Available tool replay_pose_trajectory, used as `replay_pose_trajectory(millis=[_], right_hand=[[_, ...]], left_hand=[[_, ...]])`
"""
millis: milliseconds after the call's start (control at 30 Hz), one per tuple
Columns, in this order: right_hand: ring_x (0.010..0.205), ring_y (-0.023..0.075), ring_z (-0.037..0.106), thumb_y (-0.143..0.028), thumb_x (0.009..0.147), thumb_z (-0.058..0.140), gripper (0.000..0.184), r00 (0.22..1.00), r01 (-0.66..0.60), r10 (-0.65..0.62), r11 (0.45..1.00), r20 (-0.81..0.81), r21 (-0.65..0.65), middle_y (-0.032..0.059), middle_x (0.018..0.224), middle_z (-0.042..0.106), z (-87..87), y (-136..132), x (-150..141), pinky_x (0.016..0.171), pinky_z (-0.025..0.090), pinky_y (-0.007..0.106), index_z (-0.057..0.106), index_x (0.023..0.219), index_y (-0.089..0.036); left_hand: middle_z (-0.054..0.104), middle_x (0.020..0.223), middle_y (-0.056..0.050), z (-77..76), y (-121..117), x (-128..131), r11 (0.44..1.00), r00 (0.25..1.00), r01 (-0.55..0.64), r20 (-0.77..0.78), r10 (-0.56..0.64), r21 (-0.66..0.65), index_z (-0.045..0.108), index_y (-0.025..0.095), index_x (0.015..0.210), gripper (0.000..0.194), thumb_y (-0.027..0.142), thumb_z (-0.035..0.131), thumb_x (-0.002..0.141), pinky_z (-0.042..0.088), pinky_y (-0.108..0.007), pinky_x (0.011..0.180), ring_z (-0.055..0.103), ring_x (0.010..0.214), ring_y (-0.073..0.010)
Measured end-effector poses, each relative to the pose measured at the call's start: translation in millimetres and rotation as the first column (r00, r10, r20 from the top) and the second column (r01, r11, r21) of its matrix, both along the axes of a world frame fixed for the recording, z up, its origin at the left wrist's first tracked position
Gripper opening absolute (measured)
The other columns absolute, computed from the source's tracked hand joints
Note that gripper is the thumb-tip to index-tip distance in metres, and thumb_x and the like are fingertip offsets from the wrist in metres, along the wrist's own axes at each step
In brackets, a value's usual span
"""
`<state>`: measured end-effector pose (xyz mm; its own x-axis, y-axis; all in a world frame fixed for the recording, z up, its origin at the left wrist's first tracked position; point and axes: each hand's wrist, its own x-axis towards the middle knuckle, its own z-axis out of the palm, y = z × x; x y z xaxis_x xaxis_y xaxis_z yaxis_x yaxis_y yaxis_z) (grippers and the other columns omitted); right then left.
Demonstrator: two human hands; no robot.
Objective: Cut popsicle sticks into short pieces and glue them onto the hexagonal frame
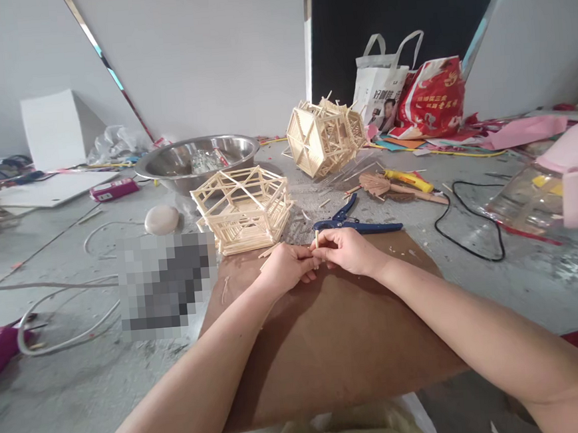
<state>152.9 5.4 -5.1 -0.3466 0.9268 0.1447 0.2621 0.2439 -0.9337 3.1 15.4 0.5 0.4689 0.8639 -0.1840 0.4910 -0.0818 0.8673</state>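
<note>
Both my hands meet over the brown board (349,338). My right hand (350,248) pinches a short pale wooden stick (317,239), whose end stands upright above the fingers. Up against it, my left hand (289,266) has its thumb and fingers pressed together; what they hold is hidden. A thin stick end shows beside the left knuckles. Just behind my hands sits an open hexagonal stick frame (248,209). Blue-handled cutters (357,224) lie at the board's far edge, beyond my right hand.
A larger stick model (325,137) and a steel bowl (197,158) stand farther back. To the right are a yellow-handled tool (409,180), a black cable (464,246) and a clear plastic container (527,194). A white cable (73,340) loops at left.
</note>
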Motion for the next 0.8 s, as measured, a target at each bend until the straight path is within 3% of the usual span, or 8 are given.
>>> replay_pose_trajectory(millis=[167, 233, 300, 367, 433, 533, 633, 800], right_hand=[[0.044, 0.0066, 0.045, -0.030, 0.068, 0.052, 0.014, 0.999, -0.009, 0.008, 1.000, 0.049, 0.001, -0.0013, 0.062, 0.054, 0.8, 1.5, 1.3, 0.044, 0.039, 0.020, 0.052, 0.068, -0.016], [0.047, 0.0074, 0.048, -0.033, 0.070, 0.050, 0.018, 0.995, -0.012, 0.008, 0.999, 0.099, 0.039, 0.0002, 0.068, 0.056, 4.3, 3.9, 10.2, 0.047, 0.040, 0.021, 0.053, 0.077, -0.016], [0.055, 0.0089, 0.052, -0.032, 0.072, 0.047, 0.024, 0.976, 0.054, -0.082, 0.989, 0.203, 0.136, 0.0023, 0.079, 0.058, 9.3, 7.7, 26.1, 0.053, 0.042, 0.023, 0.051, 0.091, -0.017], [0.066, 0.0116, 0.053, -0.026, 0.071, 0.048, 0.028, 0.871, 0.182, -0.299, 0.933, 0.390, 0.309, 0.0036, 0.086, 0.058, 13.7, 12.3, 45.9, 0.062, 0.041, 0.025, 0.049, 0.098, -0.019], [0.079, 0.0160, 0.052, -0.020, 0.066, 0.049, 0.030, 0.668, 0.196, -0.426, 0.892, 0.611, 0.408, 0.0051, 0.094, 0.057, 14.9, 17.2, 63.7, 0.068, 0.039, 0.028, 0.052, 0.096, -0.020], [0.087, 0.0194, 0.051, -0.015, 0.061, 0.048, 0.035, 0.454, 0.135, -0.333, 0.943, 0.826, 0.306, 0.0057, 0.099, 0.057, 9.9, 23.5, 77.5, 0.069, 0.037, 0.027, 0.053, 0.095, -0.021], [0.087, 0.0195, 0.051, -0.014, 0.060, 0.046, 0.037, 0.383, 0.132, -0.298, 0.955, 0.874, 0.267, 0.0056, 0.098, 0.057, 2.6, 27.9, 77.3, 0.068, 0.037, 0.027, 0.052, 0.096, -0.021], [0.081, 0.0196, 0.052, -0.017, 0.059, 0.048, 0.030, 0.369, 0.117, -0.393, 0.919, 0.842, 0.377, 0.0068, 0.088, 0.058, -2.6, 32.6, 74.4, 0.064, 0.036, 0.026, 0.054, 0.088, -0.018]], left_hand=[[0.054, 0.044, 0.002, -2.0, 0.5, -0.1, 0.998, 0.999, 0.013, -0.039, -0.010, 0.057, 0.061, 0.014, 0.066, 0.022, 0.033, 0.050, 0.068, 0.039, -0.014, 0.040, 0.051, 0.040, -0.0060], [0.054, 0.044, 0.002, -1.1, -0.4, 0.7, 0.998, 0.999, 0.011, -0.050, -0.008, 0.068, 0.059, 0.014, 0.063, 0.022, 0.033, 0.050, 0.068, 0.038, -0.014, 0.039, 0.051, 0.039, -0.0061], [0.054, 0.043, 0.002, -0.7, -1.3, 1.7, 0.998, 0.999, -0.003, -0.051, 0.007, 0.064, 0.057, 0.014, 0.061, 0.021, 0.031, 0.050, 0.069, 0.037, -0.013, 0.038, 0.050, 0.038, -0.0059], [0.054, 0.043, 0.002, -1.3, -1.7, 2.8, 0.999, 0.998, -0.029, -0.047, 0.031, 0.042, 0.056, 0.013, 0.059, 0.020, 0.029, 0.050, 0.069, 0.036, -0.013, 0.037, 0.050, 0.037, -0.0054], [0.054, 0.042, 0.002, -2.8, -1.5, 3.6, 0.998, 0.997, -0.059, -0.038, 0.060, 0.013, 0.056, 0.013, 0.059, 0.019, 0.028, 0.049, 0.069, 0.037, -0.013, 0.038, 0.049, 0.036, -0.0053], [0.054, 0.042, 0.003, -5.2, -0.5, 4.0, 0.996, 0.996, -0.083, -0.033, 0.083, -0.019, 0.054, 0.014, 0.059, 0.018, 0.028, 0.049, 0.068, 0.037, -0.014, 0.037, 0.050, 0.037, -0.0062], [0.054, 0.041, 0.003, -5.1, -0.3, 3.9, 0.995, 0.994, -0.092, -0.054, 0.090, -0.027, 0.054, 0.014, 0.059, 0.018, 0.029, 0.050, 0.068, 0.037, -0.015, 0.037, 0.051, 0.037, -0.0071], [0.054, 0.041, 0.002, -2.9, -2.2, 3.6, 0.996, 0.993, -0.090, -0.076, 0.089, -0.011, 0.055, 0.014, 0.059, 0.020, 0.030, 0.049, 0.068, 0.036, -0.014, 0.036, 0.049, 0.035, -0.0062]])
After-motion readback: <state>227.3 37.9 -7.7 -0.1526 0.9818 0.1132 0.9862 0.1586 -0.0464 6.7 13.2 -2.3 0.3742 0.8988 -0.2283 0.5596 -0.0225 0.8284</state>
